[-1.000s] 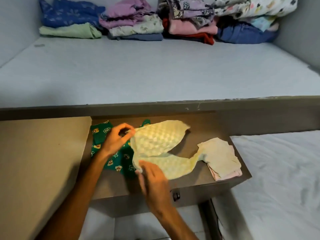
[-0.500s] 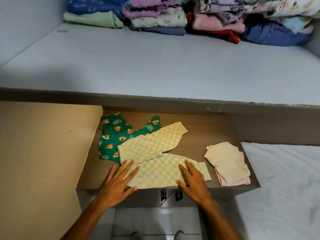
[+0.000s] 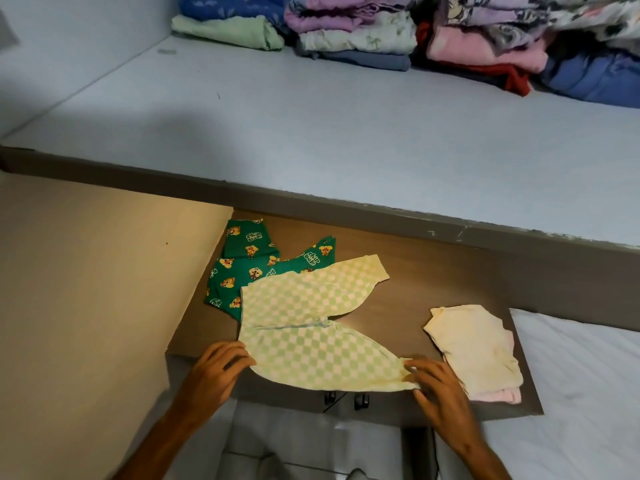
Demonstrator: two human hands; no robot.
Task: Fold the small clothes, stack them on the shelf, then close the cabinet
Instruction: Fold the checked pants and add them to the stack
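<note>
Small green-and-white checked trousers (image 3: pixel 304 323) lie spread flat on the brown cabinet top (image 3: pixel 433 282), both legs pointing right. My left hand (image 3: pixel 216 370) pinches the waist corner of the near leg. My right hand (image 3: pixel 438 382) pinches that leg's cuff at the front edge. A dark green garment with cartoon prints (image 3: pixel 249 265) lies partly under the trousers on the left. A folded cream and pink pile (image 3: pixel 476 351) sits at the right end of the top.
Above, a pale blue shelf (image 3: pixel 311 126) carries stacks of folded clothes (image 3: pixel 398 32) along its back. An open beige cabinet door (image 3: pixel 86 306) stands to the left. A white sheet (image 3: pixel 588 393) lies to the right. Two small door handles (image 3: pixel 346 400) show below the front edge.
A second ago both hands held the checked trousers in the air; they laid them down and pressed them flat. Now each hand has closed on one end of the near leg.
</note>
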